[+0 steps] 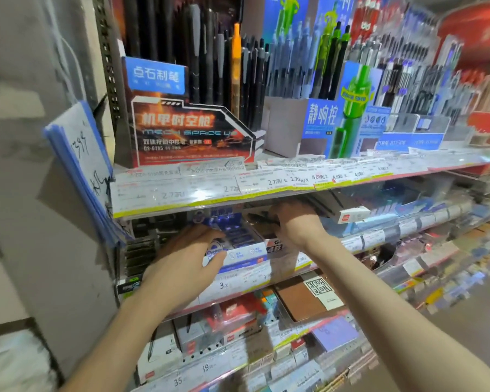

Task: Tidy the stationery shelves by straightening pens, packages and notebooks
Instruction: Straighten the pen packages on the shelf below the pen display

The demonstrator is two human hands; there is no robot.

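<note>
Hands (181, 267) (292, 222) on shelf packages (238, 239), grip unclear

Pen display boxes (191, 128) stand in a row on the top shelf (266, 188). On the shelf below, the left hand (181, 264) lies on a pen package (232, 239); the right hand (294, 222) is just right of it. A notebook (306, 298) lies on the next shelf down
</note>
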